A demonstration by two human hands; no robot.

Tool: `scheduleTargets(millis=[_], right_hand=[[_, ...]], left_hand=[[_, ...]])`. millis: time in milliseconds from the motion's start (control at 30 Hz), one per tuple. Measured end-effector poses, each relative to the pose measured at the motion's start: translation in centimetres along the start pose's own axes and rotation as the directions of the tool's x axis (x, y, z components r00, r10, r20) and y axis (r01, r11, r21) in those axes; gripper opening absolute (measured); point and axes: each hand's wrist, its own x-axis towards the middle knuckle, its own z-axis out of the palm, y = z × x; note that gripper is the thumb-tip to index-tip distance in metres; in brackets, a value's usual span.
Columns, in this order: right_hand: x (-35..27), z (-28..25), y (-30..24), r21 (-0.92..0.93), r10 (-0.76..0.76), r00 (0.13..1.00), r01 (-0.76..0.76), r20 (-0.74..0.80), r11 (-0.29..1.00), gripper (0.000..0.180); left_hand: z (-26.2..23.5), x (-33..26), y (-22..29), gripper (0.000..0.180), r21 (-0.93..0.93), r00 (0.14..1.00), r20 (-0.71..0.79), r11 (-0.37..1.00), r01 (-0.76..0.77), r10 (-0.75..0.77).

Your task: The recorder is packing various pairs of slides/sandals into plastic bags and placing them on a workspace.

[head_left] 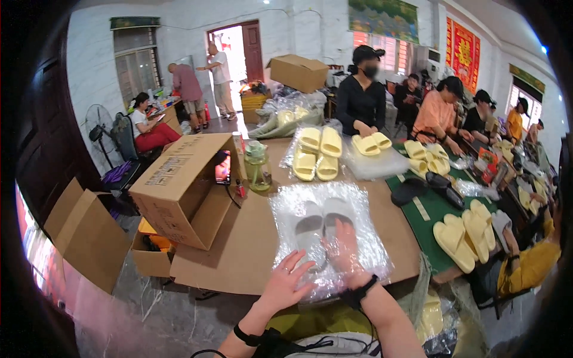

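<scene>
While bagging proceeds at the table edge:
Item: grey slippers (319, 224), paired inside clear plastic bag (325, 238), flat on brown cardboard tabletop (250, 250).
Right hand (343, 250): inside bag, palm on slippers, fingers spread.
Left hand (286, 283): open, flat on bag's near edge.
Handling: best kept pinned, film smoothed outward.
Nearby: yellow slippers (319, 152); green bottle (258, 166); cardboard box (185, 185).

slippers (322, 224): pale grey, in a clear glossy bag (358, 250) | counter (250, 238): plain brown cardboard | mat (433, 209): dark green | other slippers (319, 152): pale yellow | box (182, 185): brown, dark print | bottle (258, 167): light green | wrist straps on each hand (286, 286): black
</scene>
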Motion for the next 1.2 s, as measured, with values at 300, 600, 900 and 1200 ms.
scheduleTargets(millis=[300, 600, 900, 1200], right_hand=[[-10.3, -9.6, 3.2, -0.149, 0.016, 0.985, 0.010, 0.174, 0.989, 0.077], [-10.6, -21.9, 2.9, 0.549, -0.141, 0.656, -0.473, 0.742, 0.689, 0.019], [-9.3, -15.9, 10.5, 0.469, 0.551, 0.738, -0.674, 0.390, 0.571, 0.025], [-8.6, -12.8, 11.3, 0.430, 0.490, 0.691, -0.719, 0.532, 0.546, 0.020]], left_hand=[[2.7, -4.0, -4.6, 0.045, 0.102, 0.994, 0.081, 0.993, 0.059, -0.068], [-2.8, -3.4, -4.3, 0.062, -0.409, 0.917, 0.296, 0.832, 0.375, -0.268], [1.6, -0.9, -6.8, 0.036, -0.534, 0.626, 0.445, 0.372, 0.760, -0.640], [3.5, -1.9, -7.7, 0.022, -0.485, 0.703, 0.393, 0.517, 0.706, -0.592]])
